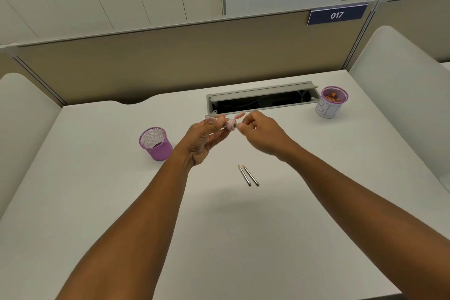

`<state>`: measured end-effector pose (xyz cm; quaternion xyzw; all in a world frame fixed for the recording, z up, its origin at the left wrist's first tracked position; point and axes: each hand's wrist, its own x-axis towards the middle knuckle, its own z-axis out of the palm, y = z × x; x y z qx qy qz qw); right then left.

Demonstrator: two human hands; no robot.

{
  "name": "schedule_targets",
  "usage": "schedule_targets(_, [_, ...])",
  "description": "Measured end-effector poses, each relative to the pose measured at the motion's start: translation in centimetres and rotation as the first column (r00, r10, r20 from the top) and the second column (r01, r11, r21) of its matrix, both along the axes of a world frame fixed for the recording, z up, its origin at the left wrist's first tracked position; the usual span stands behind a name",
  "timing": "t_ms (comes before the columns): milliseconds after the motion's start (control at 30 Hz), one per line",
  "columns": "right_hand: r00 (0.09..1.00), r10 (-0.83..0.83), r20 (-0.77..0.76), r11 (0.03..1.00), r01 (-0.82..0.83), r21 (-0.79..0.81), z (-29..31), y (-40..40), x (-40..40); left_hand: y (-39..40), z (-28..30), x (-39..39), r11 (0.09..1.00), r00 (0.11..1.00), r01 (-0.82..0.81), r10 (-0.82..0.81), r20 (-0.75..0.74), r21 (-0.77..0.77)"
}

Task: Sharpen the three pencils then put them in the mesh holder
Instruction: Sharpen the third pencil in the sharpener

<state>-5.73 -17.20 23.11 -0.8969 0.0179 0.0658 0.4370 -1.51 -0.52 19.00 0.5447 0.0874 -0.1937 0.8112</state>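
Midair, both hands (233,129) clamped — left on sharpener (222,124), right on pencil (236,125) (mostly hidden).

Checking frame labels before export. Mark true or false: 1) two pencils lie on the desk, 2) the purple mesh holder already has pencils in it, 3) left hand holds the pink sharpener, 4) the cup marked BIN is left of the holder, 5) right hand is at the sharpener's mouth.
1) True: two short grey pencils lie side by side on the white desk.
2) False: the purple mesh holder shows no pencils.
3) True: the left hand grips the pink sharpener with clear casing.
4) False: the paper-wrapped cup marked BIN stands far right of the holder.
5) True: the right hand pinches there.
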Motion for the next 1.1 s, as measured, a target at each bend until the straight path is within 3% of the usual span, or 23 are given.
schedule_targets(100, [0.940,0.102,0.324,0.947,0.008,-0.323,-1.8,-0.8,-0.2,-0.1,0.4,0.1,1.000,1.000,-0.008,0.008,-0.003,0.000])
schedule_targets(200, [0.837,0.227,0.497,0.878,0.045,-0.477,-2.9,-1.4,-0.5,-0.4,0.5,0.0,1.000,1.000,-0.001,0.001,-0.008,0.001])
schedule_targets(333, [0.746,0.276,0.606,0.829,0.135,-0.543,-3.4,-1.6,-0.7,-1.1,0.4,-0.4,1.000,0.999,0.001,-0.001,-0.035,0.009])
schedule_targets(467, [0.789,0.161,0.593,0.857,0.186,-0.480,-3.2,-1.1,-0.6,-1.3,0.4,-0.5,1.000,0.999,0.010,-0.011,-0.032,-0.016])
schedule_targets(600, [0.953,0.033,0.301,0.845,0.134,-0.518,-1.2,0.0,-0.5,-1.1,0.8,-0.2,0.999,1.000,0.028,-0.029,-0.012,-0.045])
schedule_targets(633, [0.984,-0.024,0.175,0.891,0.100,-0.443,-0.6,0.2,-0.3,-1.0,0.9,-0.2,0.998,0.999,0.035,-0.035,-0.007,-0.049])
schedule_targets(667, [0.995,-0.098,0.008,0.960,0.097,-0.263,0.0,0.1,0.2,-1.0,0.9,-0.2,0.998,0.999,0.040,-0.041,-0.002,-0.049])
schedule_targets(700, [0.972,-0.155,-0.177,0.988,0.152,-0.033,0.7,-0.1,0.5,-1.0,1.0,-0.3,0.998,0.999,0.047,-0.047,0.002,-0.045])
schedule_targets(733, [0.921,-0.177,-0.347,0.957,0.243,0.156,1.3,-0.3,0.8,-1.0,1.0,-0.4,0.998,0.999,0.053,-0.053,0.006,-0.038])
schedule_targets(767, [0.879,-0.162,-0.449,0.926,0.293,0.240,1.8,-0.4,0.9,-1.0,1.0,-0.4,0.998,0.999,0.054,-0.054,0.007,-0.034])
schedule_targets(833, [0.857,-0.153,-0.492,0.926,0.299,0.231,2.3,-0.3,0.8,-1.1,1.0,-0.4,0.999,0.999,0.039,-0.039,0.006,-0.036])
schedule_targets(967, [0.935,-0.180,-0.307,0.969,0.222,0.107,1.6,0.4,0.5,-1.0,1.1,-0.1,0.999,1.000,0.019,-0.019,0.004,-0.036])
schedule_targets(1100, [0.991,-0.040,0.125,0.996,0.049,-0.070,-0.4,-0.2,-0.3,-0.5,0.9,0.0,0.999,1.000,0.002,-0.002,-0.013,-0.039])
